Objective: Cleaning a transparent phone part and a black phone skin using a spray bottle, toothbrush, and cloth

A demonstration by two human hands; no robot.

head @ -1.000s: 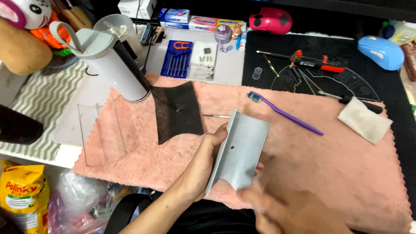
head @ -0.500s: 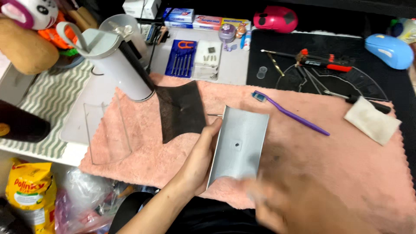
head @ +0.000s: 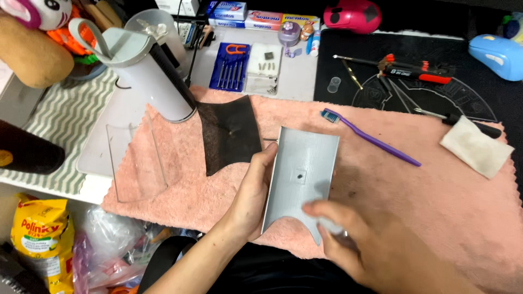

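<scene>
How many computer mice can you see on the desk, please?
2: a pink mouse at the top centre, behind the black mat, and a blue mouse at the mat's far right edge. Others may lie out of view.

Bright, even light from overhead; shadows are soft and short. The right hand (head: 376,245) smears with motion blur at its fingertips. The grey panel (head: 301,177) and pink towel (head: 436,190) look sharp. Edges bend slightly outward.

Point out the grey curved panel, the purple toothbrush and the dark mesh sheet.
grey curved panel (head: 302,163), head view, on its middle.
purple toothbrush (head: 376,140), head view, on its handle.
dark mesh sheet (head: 229,133), head view, on its centre.
</scene>
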